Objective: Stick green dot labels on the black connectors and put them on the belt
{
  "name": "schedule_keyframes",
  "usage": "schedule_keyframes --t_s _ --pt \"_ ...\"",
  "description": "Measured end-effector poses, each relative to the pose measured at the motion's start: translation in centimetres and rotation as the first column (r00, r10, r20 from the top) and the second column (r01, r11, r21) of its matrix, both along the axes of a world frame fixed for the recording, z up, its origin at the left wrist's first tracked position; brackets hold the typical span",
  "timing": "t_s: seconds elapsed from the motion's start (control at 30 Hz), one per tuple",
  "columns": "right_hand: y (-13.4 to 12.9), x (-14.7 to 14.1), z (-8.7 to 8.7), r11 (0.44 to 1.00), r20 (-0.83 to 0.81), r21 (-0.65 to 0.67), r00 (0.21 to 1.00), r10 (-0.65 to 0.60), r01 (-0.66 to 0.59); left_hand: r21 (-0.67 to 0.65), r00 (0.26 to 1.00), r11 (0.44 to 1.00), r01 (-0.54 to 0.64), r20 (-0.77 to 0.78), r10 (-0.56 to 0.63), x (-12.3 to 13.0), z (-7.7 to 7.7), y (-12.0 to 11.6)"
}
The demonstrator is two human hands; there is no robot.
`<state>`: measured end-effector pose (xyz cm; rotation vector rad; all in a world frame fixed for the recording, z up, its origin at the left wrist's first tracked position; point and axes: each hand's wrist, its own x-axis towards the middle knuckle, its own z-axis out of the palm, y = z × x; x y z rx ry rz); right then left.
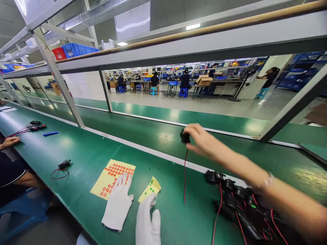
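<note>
Over green bench [84, 153], right hand [200, 139] pinching black part [184, 136], left hand [146, 217] half-spread, white glove [116, 206] atop red-dotted sheet [103, 178]

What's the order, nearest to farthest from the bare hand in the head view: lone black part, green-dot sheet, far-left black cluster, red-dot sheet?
From the bare hand:
1. Green-dot sheet, lower left of it.
2. Red-dot sheet, farther left.
3. Lone black part, left of both sheets.
4. Far-left black cluster, left and farther back.

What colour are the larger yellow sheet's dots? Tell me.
The dots are red, best seen in the head view.
</note>
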<state>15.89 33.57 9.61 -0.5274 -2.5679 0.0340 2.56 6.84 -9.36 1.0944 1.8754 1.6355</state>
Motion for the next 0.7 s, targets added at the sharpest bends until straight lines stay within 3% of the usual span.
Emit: schedule_keyframes --t_s 0.07,0.1,0.13,0.2,0.27,0.37,0.43,0.5,0.57,0.63,0.7 --pt "6.3 -1.0 3.0 0.999 0.069 0.019 0.996 -0.048 0.047 -0.032 0.987 0.998 -0.052 -0.157 0.046 -0.3 -2.2 0.1" --pt "8.7 -2.0 3.6 0.999 0.126 0.009 0.991 -0.045 0.044 -0.033 0.972 0.998 -0.058 -0.228 0.049 -0.8 -3.1 0.1" --pt "10.6 -3.1 3.6 0.999 0.182 -0.007 0.983 -0.035 0.037 -0.024 0.955 0.999 -0.048 -0.293 0.038 -1.5 -3.7 0.2" --pt "12.7 -5.9 1.6 0.999 0.284 -0.050 0.959 0.006 0.008 -0.009 0.908 1.000 -0.005 -0.419 0.001 -4.4 -4.3 0.6" --pt "13.3 -8.4 -2.1 0.996 0.346 -0.087 0.937 0.045 -0.015 -0.074 0.836 0.997 -0.029 -0.549 -0.016 -8.5 -4.4 1.1" --pt "13.2 -11.1 -7.6 0.991 0.378 -0.135 0.924 0.066 -0.015 -0.143 0.571 0.986 -0.089 -0.818 -0.067 -14.0 -4.1 1.7" --pt "13.1 -12.0 -9.8 0.986 0.385 -0.168 0.921 0.058 0.008 -0.144 0.428 0.984 -0.105 -0.900 -0.086 -15.6 -4.1 1.8" --pt "13.1 -12.3 -10.6 0.980 0.385 -0.194 0.922 0.034 0.045 -0.139 0.330 0.984 -0.109 -0.939 -0.096 -16.2 -4.1 1.9" --pt "13.0 -11.8 -10.1 0.975 0.382 -0.205 0.924 -0.002 0.086 -0.115 0.276 0.988 -0.107 -0.958 -0.081 -16.5 -4.1 2.1" --pt "12.2 -10.4 -8.7 0.971 0.380 -0.206 0.924 -0.033 0.120 -0.078 0.282 0.993 -0.089 -0.958 -0.050 -16.8 -4.1 2.4" --pt "10.4 -7.6 -7.1 0.969 0.390 -0.199 0.919 -0.062 0.149 -0.065 0.362 0.995 -0.075 -0.932 -0.033 -16.1 -4.2 2.7"
